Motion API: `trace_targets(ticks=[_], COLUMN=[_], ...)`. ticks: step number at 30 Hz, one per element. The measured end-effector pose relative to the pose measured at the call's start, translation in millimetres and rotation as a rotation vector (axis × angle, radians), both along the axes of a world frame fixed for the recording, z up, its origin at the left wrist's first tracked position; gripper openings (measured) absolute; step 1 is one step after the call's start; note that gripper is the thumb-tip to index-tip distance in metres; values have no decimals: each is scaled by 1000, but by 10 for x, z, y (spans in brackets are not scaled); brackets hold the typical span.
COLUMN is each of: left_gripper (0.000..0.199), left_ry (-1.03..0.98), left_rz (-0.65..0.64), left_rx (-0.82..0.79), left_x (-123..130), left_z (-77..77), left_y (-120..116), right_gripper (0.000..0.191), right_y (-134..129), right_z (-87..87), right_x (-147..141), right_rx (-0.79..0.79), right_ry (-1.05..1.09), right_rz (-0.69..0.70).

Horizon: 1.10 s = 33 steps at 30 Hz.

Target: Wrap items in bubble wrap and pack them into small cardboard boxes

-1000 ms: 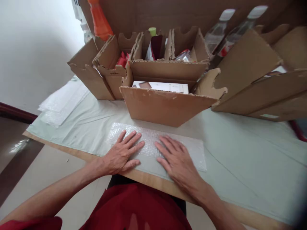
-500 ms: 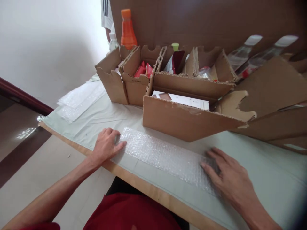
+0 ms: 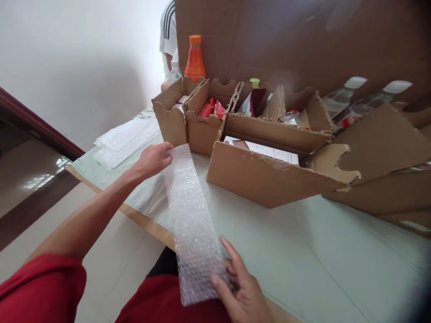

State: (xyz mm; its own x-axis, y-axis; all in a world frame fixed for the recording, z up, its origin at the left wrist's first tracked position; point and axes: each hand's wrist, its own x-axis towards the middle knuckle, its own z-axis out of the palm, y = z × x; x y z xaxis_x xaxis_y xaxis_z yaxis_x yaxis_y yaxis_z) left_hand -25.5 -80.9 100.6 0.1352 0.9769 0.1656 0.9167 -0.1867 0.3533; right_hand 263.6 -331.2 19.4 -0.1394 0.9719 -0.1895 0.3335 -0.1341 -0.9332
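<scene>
A folded strip of bubble wrap point(image 3: 193, 220) stretches lengthwise from the table toward my body, its near end over the table edge. My left hand point(image 3: 157, 158) is closed on its far corner. At the near end, my right hand point(image 3: 240, 287) pinches the strip's right side, thumb on top and index finger stretched out; its other fingers are partly hidden. Beyond the strip, an open cardboard box point(image 3: 269, 179) holds a flat white box point(image 3: 266, 150).
More bubble wrap sheets point(image 3: 126, 137) lie at the table's left. Behind stand cardboard compartments point(image 3: 204, 132) with red packets point(image 3: 213, 108), an orange bottle point(image 3: 195, 60) and clear bottles point(image 3: 345, 94). A person in a white sleeve point(image 3: 168, 31) is behind the cardboard panel point(image 3: 286, 40).
The bubble wrap has been lifted and swung from lying across the table to pointing toward me. My left hand moved away from me, my right hand inward and closer.
</scene>
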Motion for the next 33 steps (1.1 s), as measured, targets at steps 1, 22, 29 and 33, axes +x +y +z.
trace_targets(ticks=[1,22,29,33], left_gripper=[23,51,53,48], left_ry=[14,-563,-426,-297], left_rz=[-23,-35,35,-7], left_rx=[7,-183,-159,-125], left_x=[76,-21,136,126], left_z=[-25,-563,-750,-754], left_y=[134,-1921,-1665,-1681], right_gripper=[63,55,36,38], right_y=[35,425,317,508], right_z=[-2,41,105,94], right_x=[-131,-455,-410,-490], right_rx=[9,-280,520,780], right_ry=[-2,790,-116,-521], right_rz=[12,35,-1,271])
